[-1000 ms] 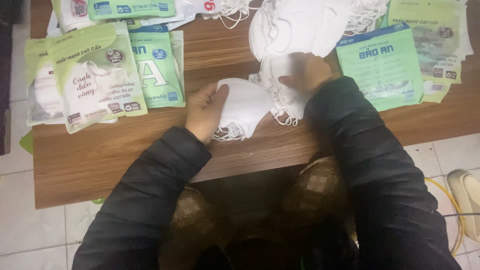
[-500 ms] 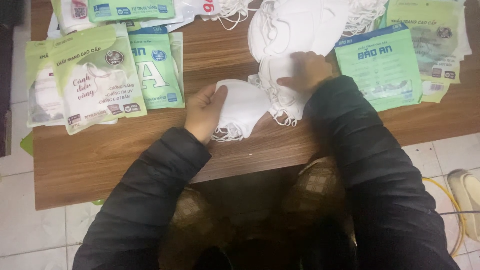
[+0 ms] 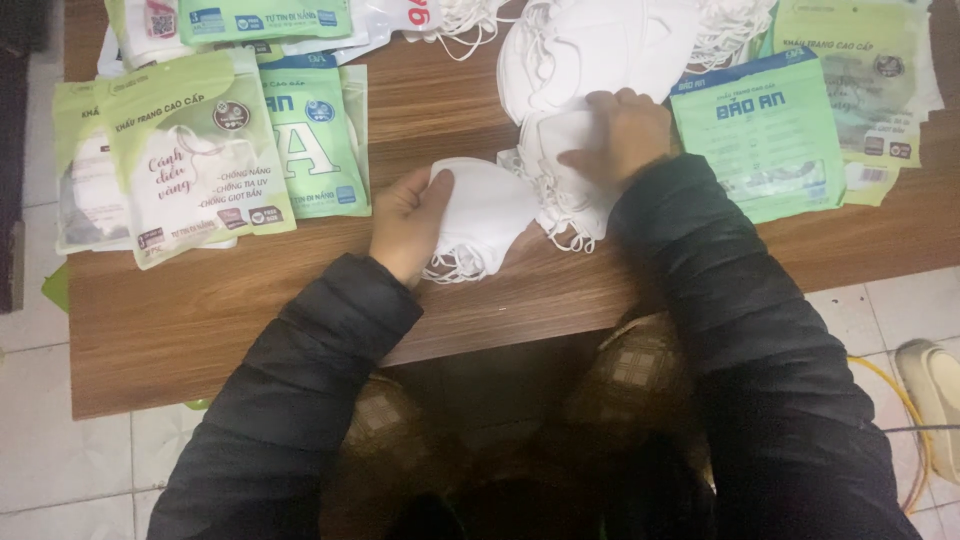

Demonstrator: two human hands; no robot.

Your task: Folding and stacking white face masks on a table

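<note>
Held mask: a white face mask sits near the middle of the worktop, its ear loops trailing at its 6 o'clock side.
Left hand: the left hand closes on that mask from its 9 o'clock edge, thumb on top — a firm hold.
Right hand: the right hand lies at 2 o'clock from the held mask, fingers curled and pressing on the top piece of a small stack of masks; whether it pinches the piece I cannot tell.
Loose supply: a large heap of white masks at 12 o'clock — by the look of it, much remains unsorted.
Filled packs: green packets at 9 o'clock appear already stuffed.
Other packets: flat green packets at 3 o'clock, seemingly unfilled.
</note>
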